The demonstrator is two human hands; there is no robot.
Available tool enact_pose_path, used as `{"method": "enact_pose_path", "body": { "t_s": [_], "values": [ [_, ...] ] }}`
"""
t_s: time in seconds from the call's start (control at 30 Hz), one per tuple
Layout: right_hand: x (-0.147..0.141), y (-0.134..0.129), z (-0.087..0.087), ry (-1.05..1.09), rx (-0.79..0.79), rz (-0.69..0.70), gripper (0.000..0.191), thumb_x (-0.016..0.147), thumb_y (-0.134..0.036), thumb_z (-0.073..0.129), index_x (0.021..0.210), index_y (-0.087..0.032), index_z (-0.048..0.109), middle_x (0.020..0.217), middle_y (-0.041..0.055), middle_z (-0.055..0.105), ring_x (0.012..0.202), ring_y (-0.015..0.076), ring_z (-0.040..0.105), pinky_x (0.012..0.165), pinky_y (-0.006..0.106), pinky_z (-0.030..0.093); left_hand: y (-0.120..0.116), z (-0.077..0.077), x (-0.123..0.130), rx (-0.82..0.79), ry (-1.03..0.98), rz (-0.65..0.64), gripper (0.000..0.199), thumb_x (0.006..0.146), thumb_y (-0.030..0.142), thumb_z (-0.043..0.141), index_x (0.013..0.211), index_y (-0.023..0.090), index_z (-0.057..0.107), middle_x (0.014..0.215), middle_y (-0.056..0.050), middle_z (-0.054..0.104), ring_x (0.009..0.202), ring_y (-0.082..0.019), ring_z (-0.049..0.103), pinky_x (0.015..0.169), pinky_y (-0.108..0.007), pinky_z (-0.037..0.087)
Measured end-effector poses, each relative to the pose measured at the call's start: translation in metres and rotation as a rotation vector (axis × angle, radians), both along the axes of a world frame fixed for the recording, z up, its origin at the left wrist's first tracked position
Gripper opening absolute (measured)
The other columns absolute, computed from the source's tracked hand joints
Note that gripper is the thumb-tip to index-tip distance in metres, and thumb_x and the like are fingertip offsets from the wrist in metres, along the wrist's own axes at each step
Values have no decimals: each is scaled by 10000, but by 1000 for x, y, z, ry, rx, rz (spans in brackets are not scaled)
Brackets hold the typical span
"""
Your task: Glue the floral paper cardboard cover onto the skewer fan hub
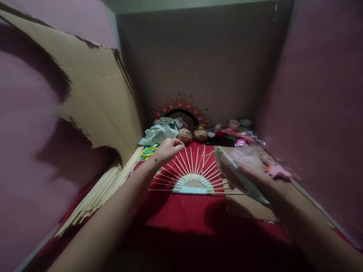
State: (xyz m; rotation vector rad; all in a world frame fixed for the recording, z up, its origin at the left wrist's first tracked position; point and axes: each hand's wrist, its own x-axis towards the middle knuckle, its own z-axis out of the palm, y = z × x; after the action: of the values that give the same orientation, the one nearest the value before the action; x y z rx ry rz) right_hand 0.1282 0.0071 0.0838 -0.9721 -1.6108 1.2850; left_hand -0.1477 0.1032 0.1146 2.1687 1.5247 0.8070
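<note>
A half-round fan of thin wooden sticks [189,160] lies spread on the red cloth, its inner arc wrapped in pale green strips [193,190]. My left hand [169,148] is over the fan's upper left, thumb and fingertips pinched together by the stick tips. What lies between those fingertips, if anything, is too small to make out. To the right of the fan, my right hand [255,175] holds a folded pale green cloth [246,183] that hangs along the palm. Its fingers are partly hidden by the cloth.
Loose sticks [93,200] lie left. Behind the fan are crumpled green cloth [160,133], twine balls [185,136] and a flower-trimmed, sunburst-shaped piece [195,112]. Cardboard [249,209], plastic bags [246,155] and a pink star [278,170] lie right. Torn cardboard [93,87] leans on the left wall.
</note>
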Motion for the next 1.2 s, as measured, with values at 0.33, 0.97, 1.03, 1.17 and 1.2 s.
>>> {"method": "enact_pose_path", "body": {
  "t_s": [0.33, 0.97, 1.03, 1.17, 1.2],
  "values": [
    [-59, 43, -16, -845, 695, 197, 549, 827, -419, 670, 1304, -186, 529, 1149, 155, 646, 1020, 312, 592, 854, 476, 496, 13, -9, -30, -107, -352, -35, 211, 792, 288, 572, 779, 127, 708, 658, -40, 663, 539, -123, 559, 505, -244, 424],
    [-69, 46, -43, -924, 724, 200, 674, 847, -503, 641, 1413, -206, 426, 1157, 140, 631, 1021, 316, 542, 813, 445, 464, 17, -44, -32, 166, -197, 60, 223, 839, 184, 558, 849, 101, 765, 734, -49, 708, 670, -141, 586, 675, -261, 465],
    [-69, 46, -43, -925, 723, 197, 682, 849, -503, 638, 1422, -208, 417, 1159, 141, 632, 1020, 316, 548, 815, 446, 464, 18, -45, -32, 176, -185, 61, 226, 843, 177, 557, 861, 95, 767, 745, -51, 711, 668, -138, 583, 684, -263, 468],
    [-69, 45, -43, -931, 722, 192, 666, 858, -511, 628, 1411, -201, 424, 1127, 138, 636, 1013, 314, 557, 823, 445, 462, 19, -47, -31, 198, -160, 57, 225, 849, 170, 559, 874, 92, 769, 764, -49, 716, 653, -127, 570, 675, -256, 466],
    [-69, 45, -43, -930, 721, 194, 665, 861, -512, 624, 1410, -196, 423, 1126, 140, 635, 1016, 315, 557, 826, 448, 461, 19, -47, -31, 203, -152, 56, 222, 848, 167, 563, 875, 90, 770, 760, -48, 715, 646, -125, 566, 675, -257, 464]
  ]
}}
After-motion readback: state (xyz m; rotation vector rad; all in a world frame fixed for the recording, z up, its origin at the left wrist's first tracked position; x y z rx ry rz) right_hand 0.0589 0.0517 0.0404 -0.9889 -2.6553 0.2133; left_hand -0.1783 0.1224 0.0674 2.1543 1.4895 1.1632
